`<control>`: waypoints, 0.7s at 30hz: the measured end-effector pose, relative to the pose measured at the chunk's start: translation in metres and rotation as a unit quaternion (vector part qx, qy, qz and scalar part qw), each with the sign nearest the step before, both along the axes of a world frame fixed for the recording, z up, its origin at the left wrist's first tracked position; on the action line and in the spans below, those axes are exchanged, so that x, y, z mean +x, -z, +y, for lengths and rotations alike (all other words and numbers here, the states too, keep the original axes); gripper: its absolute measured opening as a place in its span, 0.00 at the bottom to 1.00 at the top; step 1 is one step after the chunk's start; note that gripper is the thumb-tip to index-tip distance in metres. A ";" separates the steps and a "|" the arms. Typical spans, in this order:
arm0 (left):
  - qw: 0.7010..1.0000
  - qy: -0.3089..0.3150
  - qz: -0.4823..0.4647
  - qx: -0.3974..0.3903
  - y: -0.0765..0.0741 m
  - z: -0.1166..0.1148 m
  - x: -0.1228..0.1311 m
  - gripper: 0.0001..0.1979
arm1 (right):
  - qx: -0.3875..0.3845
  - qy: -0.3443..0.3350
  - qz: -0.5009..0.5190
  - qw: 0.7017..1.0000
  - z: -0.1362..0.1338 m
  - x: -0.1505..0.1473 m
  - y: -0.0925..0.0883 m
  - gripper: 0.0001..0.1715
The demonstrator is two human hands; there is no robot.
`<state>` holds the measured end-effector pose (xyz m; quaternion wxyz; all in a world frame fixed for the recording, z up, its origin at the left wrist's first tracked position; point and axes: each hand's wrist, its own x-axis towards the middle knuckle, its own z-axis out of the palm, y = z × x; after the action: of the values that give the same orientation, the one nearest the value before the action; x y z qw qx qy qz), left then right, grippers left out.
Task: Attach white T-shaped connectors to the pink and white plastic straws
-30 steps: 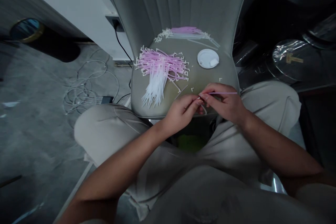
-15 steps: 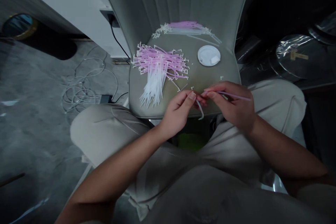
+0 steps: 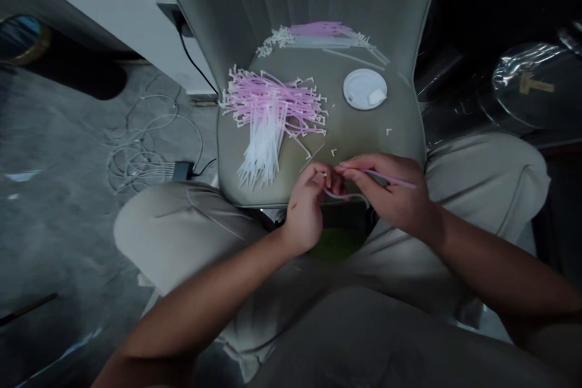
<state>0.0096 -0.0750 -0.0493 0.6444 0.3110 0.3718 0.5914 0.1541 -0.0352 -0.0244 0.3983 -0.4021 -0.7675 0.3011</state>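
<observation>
Pink tube (image 3: pixel 386 178) looked light, bendy and perhaps slick, best taken near its end, where the right hand (image 3: pixel 402 197) pinched it above the chair (image 3: pixel 359 133), while the left hand (image 3: pixel 309 203) gripped a pale curved tube (image 3: pixel 336 196).

The left hand (image 3: pixel 307 206) pinches a pale, thin, curved plastic tube (image 3: pixel 341 196) in its fingers. Just beside it, the right hand (image 3: pixel 395 188) holds a thin pink plastic stick (image 3: pixel 391 178). Beyond them, on a grey padded chair seat (image 3: pixel 309 63), a bundle of slim white plastic sticks (image 3: pixel 261 151) lies across a heap of pink sticks with whitish tips (image 3: pixel 295 97). A round white shallow dish (image 3: pixel 354 91) carries a small white block (image 3: pixel 376 96). Pink and white sticks (image 3: pixel 322 33) line the seat's back.
</observation>
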 end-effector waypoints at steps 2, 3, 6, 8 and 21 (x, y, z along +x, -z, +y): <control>0.999 0.000 0.016 0.032 0.002 0.000 0.000 0.12 | -0.004 0.003 0.000 1.000 0.002 0.002 0.000 0.06; 0.998 0.001 0.031 0.046 0.003 0.001 0.000 0.12 | -0.003 0.009 -0.002 1.000 0.003 0.003 -0.001 0.06; 0.996 0.005 0.069 0.059 0.005 0.002 0.000 0.13 | 0.002 0.030 -0.013 0.999 0.006 0.006 -0.002 0.06; 0.997 0.018 0.067 0.043 0.006 0.004 0.000 0.13 | 0.002 0.038 -0.017 0.999 0.008 0.007 -0.002 0.06; 0.996 0.001 0.026 -0.085 -0.008 0.003 -0.002 0.14 | 0.007 0.025 -0.012 1.000 0.009 0.005 0.005 0.07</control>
<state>0.0077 -0.0721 -0.0410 0.6596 0.2708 0.4365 0.5487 0.1595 -0.0259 -0.0295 0.3989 -0.4218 -0.7642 0.2809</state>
